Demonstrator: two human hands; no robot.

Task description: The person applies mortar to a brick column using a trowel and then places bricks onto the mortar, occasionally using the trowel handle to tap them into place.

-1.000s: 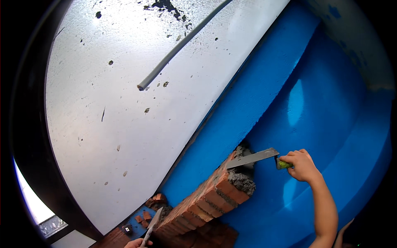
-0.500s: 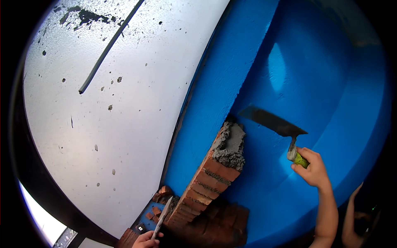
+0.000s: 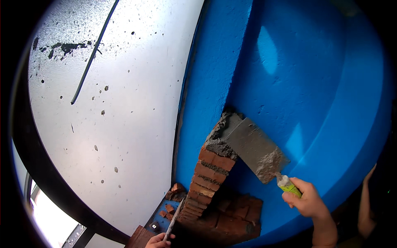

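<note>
My right hand (image 3: 305,197) is closed around the yellow-green handle of a trowel (image 3: 253,142). Its broad blade now shows its flat face, with a lump of mortar (image 3: 271,163) near the handle end. The blade's left end overlaps the wet mortar (image 3: 221,146) on top of a narrow brick pier (image 3: 211,171); whether it presses down there I cannot tell. Low in the picture, my left hand (image 3: 159,240) grips a long, thin, greyish tool (image 3: 175,219), seen nearly edge-on, which points up beside the foot of the pier.
A blue wall (image 3: 306,66) stands behind and right of the pier. To the left is a white, splattered panel (image 3: 111,132) with a dark rod (image 3: 93,56) across it. Stacked bricks (image 3: 237,221) and broken pieces (image 3: 168,210) lie below. Another person's forearm (image 3: 366,202) shows at the right edge.
The trowel has come down and left onto the pier's mortar, its blade turning from edge-on to flat. The whole view has shifted; my left hand still grips the thin tool.
</note>
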